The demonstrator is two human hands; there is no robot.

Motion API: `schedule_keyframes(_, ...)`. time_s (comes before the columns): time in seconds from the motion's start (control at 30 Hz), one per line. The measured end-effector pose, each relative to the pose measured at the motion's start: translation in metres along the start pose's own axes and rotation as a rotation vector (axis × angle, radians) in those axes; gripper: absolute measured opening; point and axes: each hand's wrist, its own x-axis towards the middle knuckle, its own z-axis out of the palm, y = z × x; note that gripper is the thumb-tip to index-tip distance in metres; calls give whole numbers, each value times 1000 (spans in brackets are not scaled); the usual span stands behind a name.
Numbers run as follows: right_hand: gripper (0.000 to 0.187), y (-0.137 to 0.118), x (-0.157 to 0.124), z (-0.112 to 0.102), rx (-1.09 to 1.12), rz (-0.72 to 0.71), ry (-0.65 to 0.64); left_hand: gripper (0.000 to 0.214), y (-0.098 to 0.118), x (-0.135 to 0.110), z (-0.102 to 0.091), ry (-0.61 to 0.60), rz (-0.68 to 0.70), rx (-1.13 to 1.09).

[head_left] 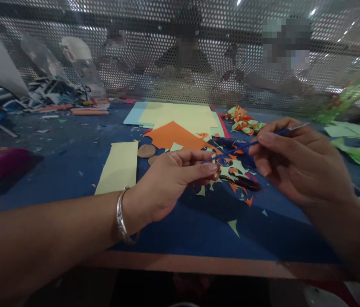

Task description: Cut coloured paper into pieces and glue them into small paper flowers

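My right hand [298, 157] grips a thin blue stick [235, 150] that looks like a pen refill, its pale end sticking out past the fingers. The other end reaches left to my left hand [180, 175], crossing a small pale yellow paper piece [213, 158] pinched between thumb and fingers there. Whether the paper is wound round the stick, I cannot tell. Below and behind the hands lie dark-handled scissors [243, 181] among yellow and orange paper scraps [233, 227]. A cut orange sheet [170, 135] is just beyond.
A pale yellow strip [119, 166] and a round brown disc [146, 151] lie left of centre. Stacked coloured sheets [176, 113] rest near the perforated metal screen [154, 55]. Crumpled paper flowers [240, 117], a green bottle [349, 96], a clear bottle [87, 76] and a magenta power strip [4, 166] stand around.
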Motion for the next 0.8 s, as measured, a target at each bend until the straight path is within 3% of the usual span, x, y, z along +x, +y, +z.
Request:
schedule_keyframes(0.2, 20, 2, 0, 2, -11, 2, -6, 28, 0, -2, 1, 17, 12, -3)
schedule_keyframes(0.37, 20, 2, 0, 4, -9, 27, -24, 16, 2, -2, 0, -18, 10, -30)
schedule_keyframes(0.8, 14, 4, 0, 4, 63, 69, -40, 22, 6, -3, -3, -90, -113, -25)
